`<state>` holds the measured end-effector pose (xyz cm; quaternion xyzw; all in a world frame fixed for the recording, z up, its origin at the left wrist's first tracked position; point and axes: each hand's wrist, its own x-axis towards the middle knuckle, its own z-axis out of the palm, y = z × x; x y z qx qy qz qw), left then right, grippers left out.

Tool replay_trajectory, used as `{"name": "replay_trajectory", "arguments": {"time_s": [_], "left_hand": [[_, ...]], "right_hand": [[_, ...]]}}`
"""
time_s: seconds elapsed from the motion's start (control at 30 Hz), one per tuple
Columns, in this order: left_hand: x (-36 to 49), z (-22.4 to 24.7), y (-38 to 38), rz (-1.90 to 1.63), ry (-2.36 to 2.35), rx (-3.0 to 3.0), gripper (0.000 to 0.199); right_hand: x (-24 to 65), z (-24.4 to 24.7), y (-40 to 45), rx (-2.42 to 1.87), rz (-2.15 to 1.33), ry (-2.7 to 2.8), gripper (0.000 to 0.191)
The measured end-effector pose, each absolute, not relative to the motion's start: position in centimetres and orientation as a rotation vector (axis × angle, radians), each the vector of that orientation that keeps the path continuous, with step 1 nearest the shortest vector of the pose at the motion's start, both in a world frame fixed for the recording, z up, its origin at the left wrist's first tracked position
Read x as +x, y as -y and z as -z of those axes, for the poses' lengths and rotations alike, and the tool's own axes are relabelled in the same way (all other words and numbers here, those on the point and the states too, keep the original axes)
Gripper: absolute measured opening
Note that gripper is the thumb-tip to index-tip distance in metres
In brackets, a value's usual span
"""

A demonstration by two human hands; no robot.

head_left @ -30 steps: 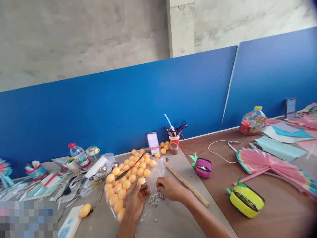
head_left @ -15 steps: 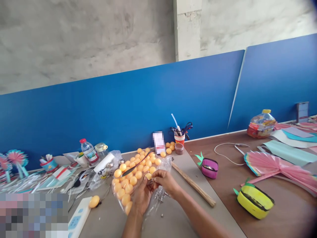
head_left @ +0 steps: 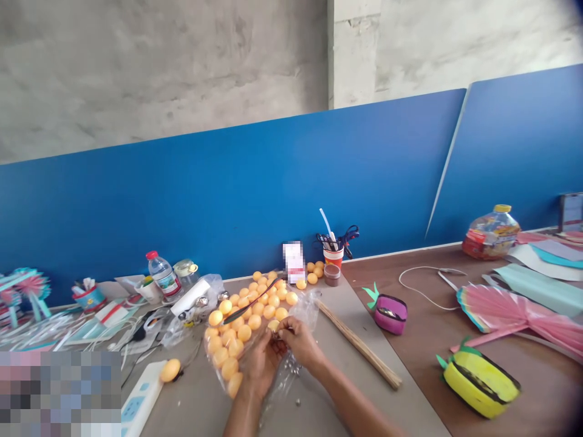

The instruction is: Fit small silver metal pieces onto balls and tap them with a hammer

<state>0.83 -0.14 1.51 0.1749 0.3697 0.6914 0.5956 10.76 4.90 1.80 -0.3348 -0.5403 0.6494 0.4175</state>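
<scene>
My left hand [head_left: 263,363] is half curled, palm turned up, at the front right of a heap of orange balls [head_left: 245,332]. My right hand [head_left: 301,345] meets it from the right, thumb and fingertips pinched together over the left fingers. What sits between the fingers is too small and covered to name. One orange ball [head_left: 273,326] shows right at the fingertips; I cannot tell if it is held or lies behind them. Under the hands a clear plastic bag [head_left: 281,382] holds small silvery pieces [head_left: 292,365]. A dark thin strip [head_left: 250,305] lies across the balls.
A bundle of thin sticks [head_left: 359,346] lies to the right. Beyond are a purple pouch [head_left: 390,314], a yellow pouch [head_left: 483,381] and a pink paper fan [head_left: 496,315]. At the left are a power strip [head_left: 142,397] and a bottle [head_left: 164,278]. A cup of tools [head_left: 334,258] stands behind.
The view has shifted slightly, so things on the right appear farther right. Both hands stay together at the same spot, with the right fingers still pinched over the left.
</scene>
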Motion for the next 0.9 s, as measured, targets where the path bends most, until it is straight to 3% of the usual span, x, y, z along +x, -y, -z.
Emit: {"name": "replay_trajectory", "arguments": {"time_s": [0.23,0.6,0.9], "left_hand": [[1.33,-2.19,0.43,-1.618,-0.869,0.464,0.043],[1.81,-2.36,0.39,-1.645,-0.867,0.493,0.029],[1.80,-1.73,0.42,-1.688,-0.940,0.522,0.040]], "right_hand": [[10.94,-1.98,-4.92,-0.885,-1.588,1.418,0.008],[11.64,-1.55,-4.92,-0.885,-1.644,1.411,0.006],[11.43,-1.21,-4.79,-0.885,-1.657,1.383,0.009]]}}
